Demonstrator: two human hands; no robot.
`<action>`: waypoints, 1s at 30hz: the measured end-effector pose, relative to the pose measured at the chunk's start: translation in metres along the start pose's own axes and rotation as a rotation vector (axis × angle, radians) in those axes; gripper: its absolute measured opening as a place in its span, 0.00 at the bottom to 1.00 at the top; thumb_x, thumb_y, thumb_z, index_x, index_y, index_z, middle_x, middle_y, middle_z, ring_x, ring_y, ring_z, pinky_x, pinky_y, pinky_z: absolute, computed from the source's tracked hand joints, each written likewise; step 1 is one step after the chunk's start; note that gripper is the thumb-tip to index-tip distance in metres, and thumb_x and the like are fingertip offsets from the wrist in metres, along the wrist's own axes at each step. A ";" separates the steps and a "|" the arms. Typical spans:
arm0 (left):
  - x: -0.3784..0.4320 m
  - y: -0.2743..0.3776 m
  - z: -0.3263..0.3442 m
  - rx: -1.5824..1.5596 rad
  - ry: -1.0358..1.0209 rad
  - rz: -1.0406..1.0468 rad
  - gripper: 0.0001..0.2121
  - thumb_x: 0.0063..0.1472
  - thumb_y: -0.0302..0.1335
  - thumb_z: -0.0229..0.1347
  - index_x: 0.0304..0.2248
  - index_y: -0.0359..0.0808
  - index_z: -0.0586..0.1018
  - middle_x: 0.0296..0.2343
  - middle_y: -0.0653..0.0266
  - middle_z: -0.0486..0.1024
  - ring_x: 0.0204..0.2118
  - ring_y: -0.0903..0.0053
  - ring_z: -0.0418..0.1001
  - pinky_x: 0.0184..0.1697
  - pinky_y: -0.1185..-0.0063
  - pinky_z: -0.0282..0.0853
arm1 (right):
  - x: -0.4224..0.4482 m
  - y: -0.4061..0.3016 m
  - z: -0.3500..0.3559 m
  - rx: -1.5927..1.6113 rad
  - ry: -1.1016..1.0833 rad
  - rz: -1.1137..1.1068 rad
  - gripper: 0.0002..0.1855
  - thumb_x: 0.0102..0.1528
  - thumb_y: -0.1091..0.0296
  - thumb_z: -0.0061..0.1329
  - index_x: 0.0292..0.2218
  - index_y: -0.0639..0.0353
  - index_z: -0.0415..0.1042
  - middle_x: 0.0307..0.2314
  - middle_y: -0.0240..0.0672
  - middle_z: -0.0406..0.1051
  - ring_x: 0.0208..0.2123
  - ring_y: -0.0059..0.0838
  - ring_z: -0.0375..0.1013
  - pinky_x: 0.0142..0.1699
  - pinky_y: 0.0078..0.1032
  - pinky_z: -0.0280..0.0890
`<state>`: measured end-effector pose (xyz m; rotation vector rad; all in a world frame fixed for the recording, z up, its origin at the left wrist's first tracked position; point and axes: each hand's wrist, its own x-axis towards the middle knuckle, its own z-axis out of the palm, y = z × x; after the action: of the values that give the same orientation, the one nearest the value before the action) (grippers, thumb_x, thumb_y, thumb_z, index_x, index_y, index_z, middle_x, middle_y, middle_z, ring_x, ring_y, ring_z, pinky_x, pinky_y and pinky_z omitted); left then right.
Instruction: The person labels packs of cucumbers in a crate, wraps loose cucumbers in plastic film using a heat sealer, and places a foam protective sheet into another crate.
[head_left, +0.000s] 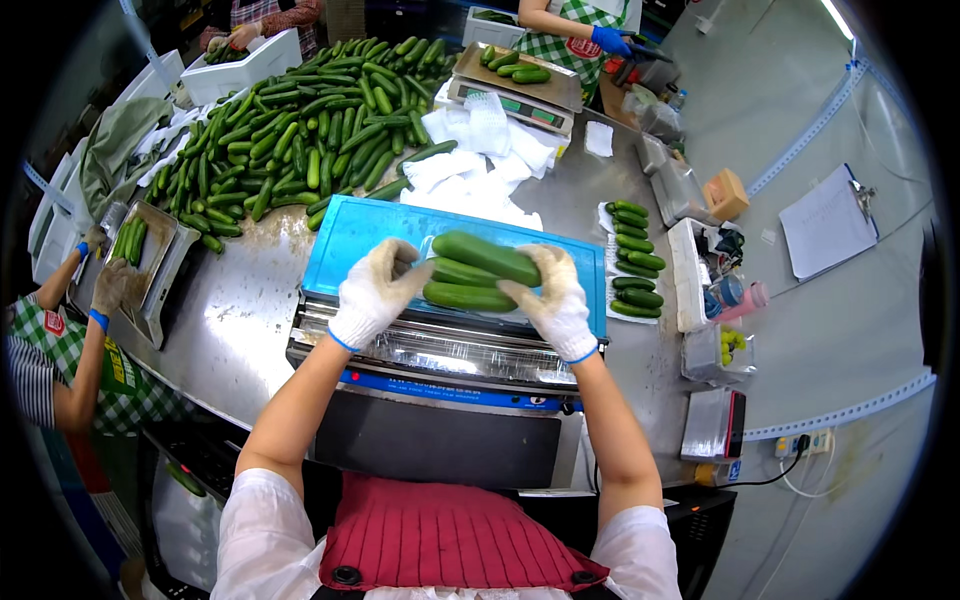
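Three cucumbers (469, 298) lie side by side over the blue top (345, 232) of a food film wrapping machine (450, 390). What looks like a clear-edged tray shows under them. My right hand (551, 296), in a white knit glove, grips the right end of the uppermost cucumber (487, 255), which is blurred; its thumb reaches the lower ones. My left hand (379, 292), gloved the same way, is at their left ends with fingers apart. Whether its thumb touches a cucumber is hard to tell. Clear film (442, 349) stretches across the machine's front rollers.
Loose cucumbers (300, 142) are heaped at back left, beside white foam netting (465, 172). Netted cucumbers (634, 255) lie at right, near a white foam box (686, 292). Scales (517, 94) stand behind and at left (157, 285). Co-workers' gloved hands (112, 289) handle cucumbers at left.
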<state>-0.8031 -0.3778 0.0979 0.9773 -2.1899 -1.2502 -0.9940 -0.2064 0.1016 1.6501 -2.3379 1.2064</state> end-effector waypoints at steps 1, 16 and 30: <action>0.002 -0.003 0.001 -0.025 0.049 0.038 0.15 0.56 0.33 0.61 0.38 0.30 0.75 0.27 0.65 0.75 0.30 0.82 0.71 0.35 0.81 0.70 | 0.004 -0.004 0.004 -0.079 -0.015 -0.065 0.26 0.45 0.63 0.62 0.45 0.57 0.71 0.40 0.46 0.70 0.46 0.45 0.66 0.51 0.36 0.63; 0.047 -0.031 0.042 0.209 -0.159 0.288 0.18 0.68 0.35 0.43 0.56 0.42 0.67 0.54 0.55 0.66 0.55 0.62 0.67 0.57 0.74 0.62 | 0.009 0.026 0.039 0.173 -0.054 0.431 0.29 0.61 0.50 0.42 0.54 0.64 0.64 0.52 0.52 0.65 0.55 0.50 0.63 0.60 0.35 0.56; 0.024 -0.011 0.034 0.172 -0.150 0.139 0.23 0.66 0.43 0.43 0.57 0.43 0.65 0.56 0.51 0.63 0.57 0.56 0.63 0.60 0.72 0.58 | 0.008 0.016 0.015 0.115 -0.140 0.402 0.29 0.61 0.48 0.40 0.54 0.62 0.64 0.52 0.54 0.64 0.55 0.53 0.63 0.59 0.36 0.57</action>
<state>-0.8371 -0.3804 0.0726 0.8009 -2.4691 -1.1187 -1.0045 -0.2201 0.0855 1.3726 -2.8378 1.3464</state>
